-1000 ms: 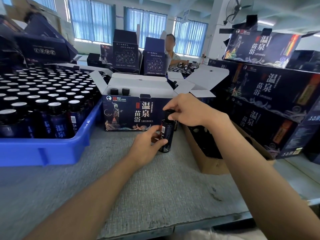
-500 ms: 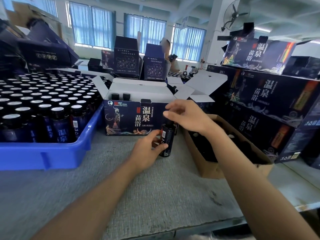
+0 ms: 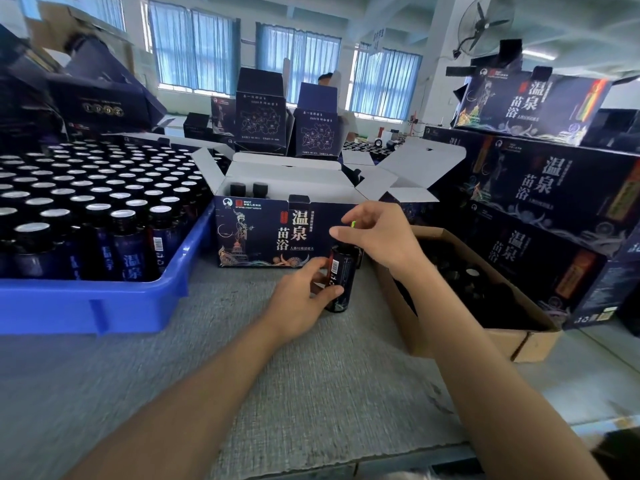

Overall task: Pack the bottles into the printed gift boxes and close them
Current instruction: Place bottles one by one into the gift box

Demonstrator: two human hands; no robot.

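Observation:
A dark bottle [image 3: 343, 271] with a white barcode label stands upright on the grey table, just in front of the open printed gift box [image 3: 256, 237]. My left hand [image 3: 301, 299] grips the bottle's lower body from the left. Just above the bottle's top, my right hand [image 3: 381, 237] hovers with its thumb out and fingers loosely curled. A tiny green speck shows by its fingers; what it is I cannot tell. Two black bottle caps [image 3: 249, 190] show inside the gift box at its left end. The box's white flaps stand open.
A blue crate [image 3: 104, 306] packed with several capped bottles [image 3: 104, 202] fills the left. A brown carton [image 3: 502, 341] of dark items sits at right, before stacked printed boxes [image 3: 554, 188]. Upright boxes and a person [image 3: 325, 79] are behind. The table edge runs near me.
My right hand has lifted off the bottle's cap and its fingers have spread. My left hand keeps its hold on the bottle, which stays in place.

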